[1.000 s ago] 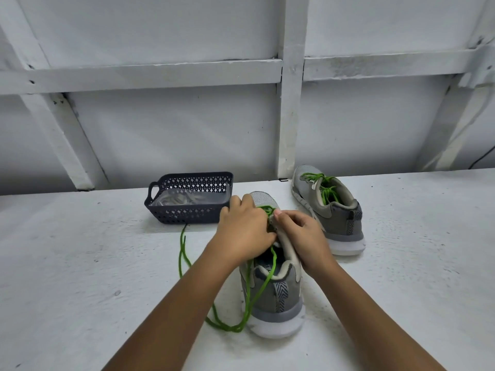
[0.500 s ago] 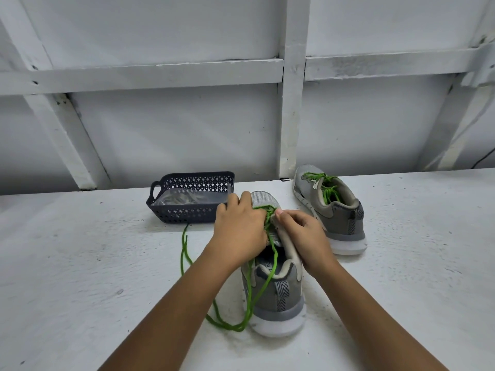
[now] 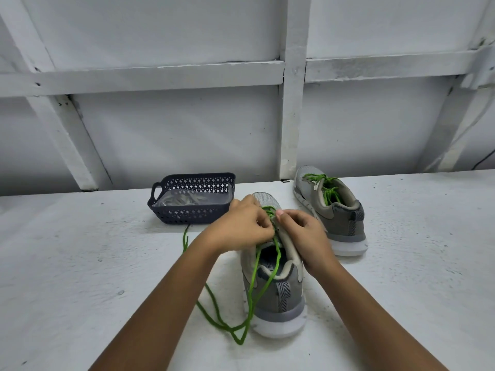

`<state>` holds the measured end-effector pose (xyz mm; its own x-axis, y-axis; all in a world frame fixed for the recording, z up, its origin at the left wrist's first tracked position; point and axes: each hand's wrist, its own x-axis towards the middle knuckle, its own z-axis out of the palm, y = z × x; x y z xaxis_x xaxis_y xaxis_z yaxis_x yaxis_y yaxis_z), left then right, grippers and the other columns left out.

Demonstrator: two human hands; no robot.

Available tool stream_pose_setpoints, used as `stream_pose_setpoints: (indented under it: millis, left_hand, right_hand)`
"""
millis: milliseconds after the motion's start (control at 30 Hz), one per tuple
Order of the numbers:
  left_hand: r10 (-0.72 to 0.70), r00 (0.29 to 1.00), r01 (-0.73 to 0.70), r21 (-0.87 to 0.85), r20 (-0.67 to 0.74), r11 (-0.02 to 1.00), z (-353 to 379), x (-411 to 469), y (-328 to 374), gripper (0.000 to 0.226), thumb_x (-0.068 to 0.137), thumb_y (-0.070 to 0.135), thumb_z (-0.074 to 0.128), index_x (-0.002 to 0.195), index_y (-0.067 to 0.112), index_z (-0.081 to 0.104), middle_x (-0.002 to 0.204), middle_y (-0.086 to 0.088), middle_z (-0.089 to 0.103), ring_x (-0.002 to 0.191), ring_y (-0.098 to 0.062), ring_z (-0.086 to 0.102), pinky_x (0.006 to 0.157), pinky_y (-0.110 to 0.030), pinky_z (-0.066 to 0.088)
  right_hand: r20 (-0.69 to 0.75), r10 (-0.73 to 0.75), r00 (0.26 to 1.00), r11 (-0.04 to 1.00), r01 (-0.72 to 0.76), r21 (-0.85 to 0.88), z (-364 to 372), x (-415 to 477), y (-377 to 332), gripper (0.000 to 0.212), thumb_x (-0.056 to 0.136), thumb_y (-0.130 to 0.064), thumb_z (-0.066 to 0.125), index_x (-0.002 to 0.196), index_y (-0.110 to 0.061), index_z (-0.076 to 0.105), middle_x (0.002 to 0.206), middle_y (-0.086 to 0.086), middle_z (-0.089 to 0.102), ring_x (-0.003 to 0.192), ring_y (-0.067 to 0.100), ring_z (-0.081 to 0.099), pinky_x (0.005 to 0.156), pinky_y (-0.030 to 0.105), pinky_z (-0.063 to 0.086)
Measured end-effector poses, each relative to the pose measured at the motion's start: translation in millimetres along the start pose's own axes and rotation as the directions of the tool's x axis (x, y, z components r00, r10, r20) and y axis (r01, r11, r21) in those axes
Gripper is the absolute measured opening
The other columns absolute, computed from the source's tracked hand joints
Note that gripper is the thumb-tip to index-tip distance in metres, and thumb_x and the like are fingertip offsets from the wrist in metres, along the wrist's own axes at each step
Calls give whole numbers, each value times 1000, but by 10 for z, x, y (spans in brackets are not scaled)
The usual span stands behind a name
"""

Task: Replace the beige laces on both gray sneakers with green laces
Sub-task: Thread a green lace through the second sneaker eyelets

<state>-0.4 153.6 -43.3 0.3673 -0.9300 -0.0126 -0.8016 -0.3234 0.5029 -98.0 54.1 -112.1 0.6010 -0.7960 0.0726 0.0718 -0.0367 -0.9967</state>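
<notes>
On the white table [image 3: 80,263] before a white framed wall [image 3: 160,129], the near gray sneaker [image 3: 278,298] sits heel toward the camera, where it was a second ago. Both hands have hardly moved at its eyelets: the left hand [image 3: 241,228] pinches the green lace [image 3: 250,293] in curled fingers, and the right hand [image 3: 302,236] grips the shoe's right eyelet edge. The lace's loose loop still trails over the heel onto the table, and the far sneaker [image 3: 332,212], laced green, and the dark basket [image 3: 187,212] of beige laces [image 3: 184,200] stand unchanged.

We see a rough, matt white table [image 3: 80,263], a dark plastic basket [image 3: 187,212] with holes, and a cloth shoe [image 3: 278,293] with a smooth white sole [image 3: 281,326].
</notes>
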Motion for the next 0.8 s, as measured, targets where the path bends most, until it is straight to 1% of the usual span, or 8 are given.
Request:
stream_pose_setpoints:
  millis: [67, 133, 267, 467, 600, 700, 733, 800]
  left_hand:
    - [26, 998, -20, -105, 56, 994, -61, -51, 9, 12, 86, 21, 61, 75, 23, 66, 100, 7, 44, 101, -10, 38, 77, -17, 29]
    - [56, 993, -36, -184, 104, 982, -104, -95, 13, 19, 85, 20, 64, 68, 27, 62, 93, 12, 43, 86, -3, 41, 66, -9, 29]
    - [87, 983, -38, -293, 159, 955, -137, -145, -22, 19, 84, 15, 66, 67, 24, 63, 90, 11, 43, 66, 10, 44, 59, -5, 32]
    - [114, 976, -36, -376, 187, 926, -150, -191, -40, 22, 84, 9, 66, 67, 22, 65, 92, 6, 46, 67, 9, 47, 65, -7, 36]
    - [56, 993, 0, -464, 107, 886, -159, -179, -30, 22, 88, 9, 60, 70, 20, 64, 81, 4, 59, 71, 2, 52, 69, -11, 39]
    - [-22, 999, 31, -518, 24, 855, -157, -166, -51, 22, 91, 12, 54, 71, 19, 61, 80, 1, 59, 72, -4, 50, 67, -19, 38]
    - [-36, 999, 39, -530, 16, 847, -157, -172, -53, 22, 92, 12, 53, 72, 18, 60, 77, 2, 58, 69, -4, 49, 65, -19, 37]
    - [-24, 999, 36, -573, 28, 819, -153, -185, -48, 22, 94, 11, 52, 74, 16, 60, 68, 5, 57, 59, -2, 48, 59, -18, 36]
  right_hand:
    - [3, -3, 1000, 1000, 3, 4, 0, 5, 4, 13, 88, -25, 65, 84, -14, 69, 86, 11, 71, 80, 16, 64, 84, 42, 52]
    - [3, -9, 1000, 1000, 9, -3, -1, 7, 7, 14, 88, -26, 65, 86, -13, 69, 88, 10, 71, 81, 17, 64, 84, 42, 52]
    - [-4, -22, 1000, 1000, 21, -15, 2, 1, 5, 14, 88, -25, 65, 88, -12, 69, 89, 10, 71, 80, 14, 63, 82, 38, 51]
    - [-5, -34, 999, 999, 34, -32, 5, 0, -4, 8, 88, -25, 65, 86, -17, 67, 87, 3, 71, 82, 12, 64, 81, 32, 50]
    - [14, -41, 999, 998, 42, -54, -7, 0, -31, 8, 89, -21, 63, 91, -15, 67, 87, 3, 69, 82, 11, 63, 78, 27, 50]
    - [114, -100, 988, 975, 120, -186, -52, -18, -160, 16, 91, -9, 57, 98, -17, 68, 94, 2, 66, 73, 0, 60, 69, 12, 47]
    - [177, -126, 976, 952, 169, -254, -83, -26, -219, 25, 90, -4, 53, 98, -23, 68, 100, 1, 65, 76, -2, 59, 71, 10, 45]
    - [346, -132, 929, 889, 266, -373, -136, -59, -346, 37, 88, -2, 53, 95, -36, 64, 109, -4, 56, 92, -3, 54, 82, 12, 43]
